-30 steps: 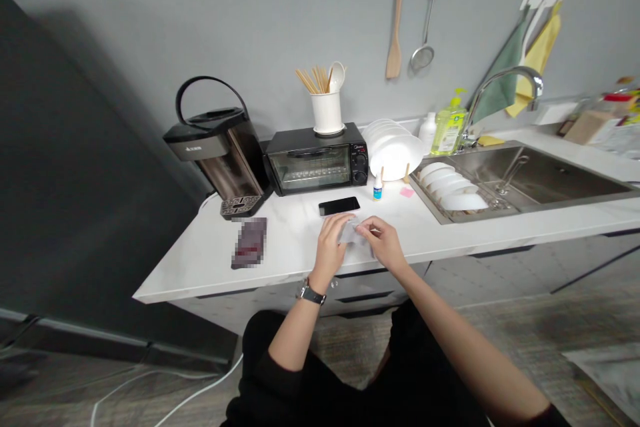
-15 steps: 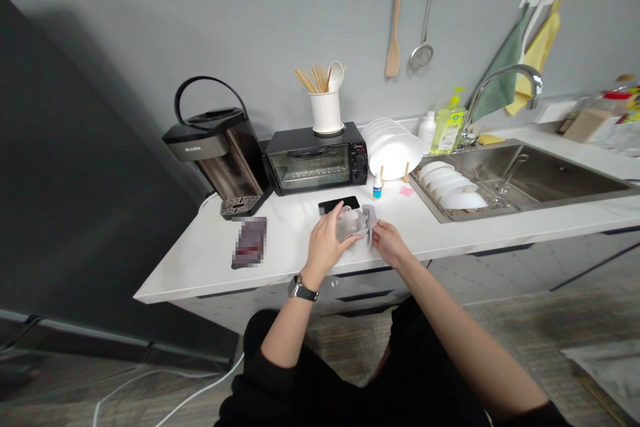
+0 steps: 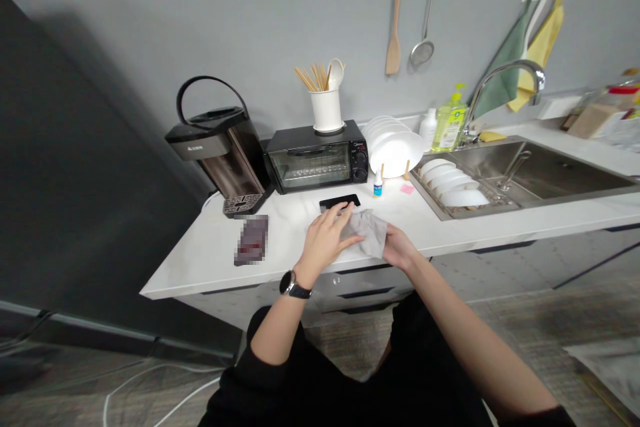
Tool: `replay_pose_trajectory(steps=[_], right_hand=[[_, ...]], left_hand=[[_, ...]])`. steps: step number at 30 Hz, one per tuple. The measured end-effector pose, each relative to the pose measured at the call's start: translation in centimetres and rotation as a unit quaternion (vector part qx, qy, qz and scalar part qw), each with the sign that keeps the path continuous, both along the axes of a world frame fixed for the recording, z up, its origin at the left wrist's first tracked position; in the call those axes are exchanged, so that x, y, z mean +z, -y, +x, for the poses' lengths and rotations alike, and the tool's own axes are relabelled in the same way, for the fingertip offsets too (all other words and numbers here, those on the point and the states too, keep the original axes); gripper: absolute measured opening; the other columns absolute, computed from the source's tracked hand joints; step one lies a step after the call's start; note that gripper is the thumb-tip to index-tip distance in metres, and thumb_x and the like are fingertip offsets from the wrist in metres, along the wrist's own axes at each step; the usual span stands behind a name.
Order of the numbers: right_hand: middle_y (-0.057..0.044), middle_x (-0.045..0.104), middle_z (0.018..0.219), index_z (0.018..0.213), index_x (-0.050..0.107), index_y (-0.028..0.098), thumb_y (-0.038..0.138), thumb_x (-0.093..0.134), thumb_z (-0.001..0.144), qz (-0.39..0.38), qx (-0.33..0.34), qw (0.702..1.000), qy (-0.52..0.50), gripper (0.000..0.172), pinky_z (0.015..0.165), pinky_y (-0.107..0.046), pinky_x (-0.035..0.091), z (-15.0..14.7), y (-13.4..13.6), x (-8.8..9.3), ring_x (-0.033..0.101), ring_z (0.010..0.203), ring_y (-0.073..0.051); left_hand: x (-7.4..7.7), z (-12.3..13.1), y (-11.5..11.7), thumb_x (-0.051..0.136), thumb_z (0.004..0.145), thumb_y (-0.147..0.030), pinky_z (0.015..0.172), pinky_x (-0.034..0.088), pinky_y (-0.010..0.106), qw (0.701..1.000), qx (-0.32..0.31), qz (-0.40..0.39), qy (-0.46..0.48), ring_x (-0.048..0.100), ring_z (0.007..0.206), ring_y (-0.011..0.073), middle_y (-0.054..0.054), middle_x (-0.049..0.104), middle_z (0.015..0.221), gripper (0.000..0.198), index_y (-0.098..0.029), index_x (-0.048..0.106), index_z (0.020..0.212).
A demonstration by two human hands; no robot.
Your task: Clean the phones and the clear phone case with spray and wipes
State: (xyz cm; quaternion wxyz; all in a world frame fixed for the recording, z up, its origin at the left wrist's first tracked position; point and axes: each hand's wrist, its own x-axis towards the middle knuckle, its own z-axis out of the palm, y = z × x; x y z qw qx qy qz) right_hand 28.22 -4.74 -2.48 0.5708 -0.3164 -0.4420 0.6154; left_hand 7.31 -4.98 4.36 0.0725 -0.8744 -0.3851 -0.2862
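Both my hands hold a small grey cloth just above the front of the white counter. My left hand, with a watch on its wrist, pinches the cloth's left side. My right hand is under the cloth's right side, gripping it; the cloth covers most of its fingers. Something pale seems wrapped in the cloth, but I cannot make it out. A black phone lies flat on the counter just behind my hands.
Behind stand a water boiler, a black toaster oven with a utensil holder on top, stacked white plates, a small bottle, and a sink with dishes racked. A dark blurred item lies left.
The cloth has spread out over my right hand, which slid under it. My left hand shifted slightly toward me. The view tilted a little.
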Motion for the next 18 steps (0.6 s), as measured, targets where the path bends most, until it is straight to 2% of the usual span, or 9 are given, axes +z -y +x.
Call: replay_pose_trajectory(steps=[3, 6, 10, 15, 18], right_hand=[[-0.007, 0.077, 0.076, 0.088, 0.073, 0.019, 0.041, 0.079, 0.078, -0.048, 0.048, 0.998, -0.017, 0.025, 0.07, -0.037, 0.061, -0.5, 0.1, -0.4, 0.073, 0.069, -0.024], [-0.004, 0.074, 0.068, 0.08, 0.07, 0.019, 0.044, 0.084, 0.074, -0.056, 0.036, 0.998, -0.019, 0.03, 0.063, -0.033, 0.058, -0.6, -0.2, -0.9, 0.069, 0.061, -0.02], [-0.005, 0.076, 0.075, 0.086, 0.071, 0.02, 0.053, 0.082, 0.077, -0.057, 0.008, 0.998, -0.031, 0.037, 0.061, -0.032, 0.057, -0.8, -0.4, -1.1, 0.07, 0.066, -0.021], [-0.004, 0.078, 0.081, 0.09, 0.07, 0.023, 0.05, 0.086, 0.071, -0.043, -0.026, 0.998, -0.047, 0.037, 0.07, -0.035, 0.059, -1.7, -0.4, -1.2, 0.073, 0.075, -0.023], [-0.005, 0.078, 0.081, 0.089, 0.071, 0.023, 0.054, 0.083, 0.072, -0.046, -0.052, 0.996, -0.052, 0.037, 0.064, -0.034, 0.057, -2.3, -0.8, -1.1, 0.072, 0.075, -0.024]], left_hand=[[-0.5, 1.0, -0.1, 0.061, 0.093, -0.064, 0.104, 0.048, 0.044, 0.999, -0.012, 0.003, -0.035, 0.061, 0.124, 0.0317, 0.015, 0.062, 0.142, 0.076, -0.025, 0.046, 0.156], [-0.7, 1.4, -0.2, 0.067, 0.09, -0.061, 0.105, 0.045, 0.046, 0.997, -0.042, 0.013, -0.062, 0.058, 0.127, 0.0333, 0.015, 0.061, 0.143, 0.078, -0.025, 0.046, 0.156], [-0.7, 1.3, -0.6, 0.068, 0.091, -0.059, 0.107, 0.042, 0.046, 0.992, -0.08, 0.02, -0.091, 0.055, 0.132, 0.0343, 0.015, 0.059, 0.147, 0.079, -0.025, 0.043, 0.158], [-1.0, 1.0, -1.0, 0.071, 0.093, -0.045, 0.107, 0.043, 0.048, 0.997, -0.041, 0.024, -0.065, 0.055, 0.13, 0.0334, 0.014, 0.057, 0.149, 0.075, -0.029, 0.04, 0.16], [-1.1, 1.2, -0.8, 0.071, 0.092, -0.048, 0.109, 0.042, 0.048, 0.995, -0.056, 0.021, -0.074, 0.055, 0.131, 0.0338, 0.014, 0.058, 0.149, 0.075, -0.029, 0.042, 0.158]])
